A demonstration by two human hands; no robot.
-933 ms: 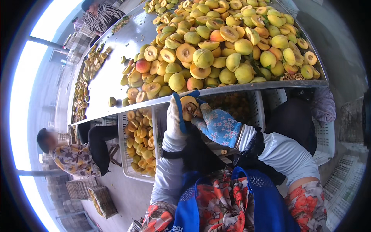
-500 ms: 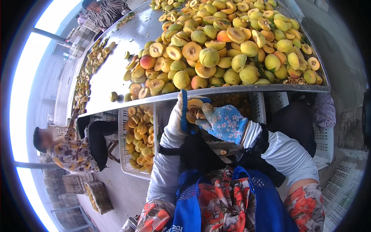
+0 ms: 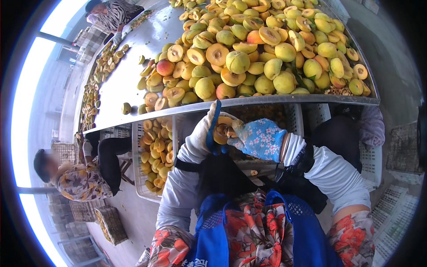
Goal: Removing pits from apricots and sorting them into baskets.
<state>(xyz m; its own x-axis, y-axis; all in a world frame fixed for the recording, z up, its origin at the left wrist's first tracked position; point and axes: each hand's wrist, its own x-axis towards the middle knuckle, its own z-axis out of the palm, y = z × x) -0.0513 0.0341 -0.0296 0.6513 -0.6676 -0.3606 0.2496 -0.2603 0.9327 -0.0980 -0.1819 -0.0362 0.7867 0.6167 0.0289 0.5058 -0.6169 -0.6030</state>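
A halved yellow peach [image 3: 221, 132] is held cut side up just below the table's front edge. My left hand [image 3: 210, 129], in a white glove with a blue palm, cups the half from its left side, thumb pointing up. My right hand [image 3: 259, 139], in a blue flowered glove, is closed, with its fingertips pressed into the hollow of the cut face. Whatever those fingertips grip, if anything, is too small and hidden to make out.
A metal table [image 3: 116, 93] bears a big heap of peach halves [image 3: 238, 61]. Below its edge stands a white crate [image 3: 138, 178] of halves, beside another white crate [image 3: 299, 120]. One co-worker [image 3: 84, 178] sits at left; another person [image 3: 116, 15] is at the far left.
Both hands stay on the peach half, with only slight shifts. My left forearm has swung a little outward to the left. The far co-worker's gloved hand now shows at the table edge.
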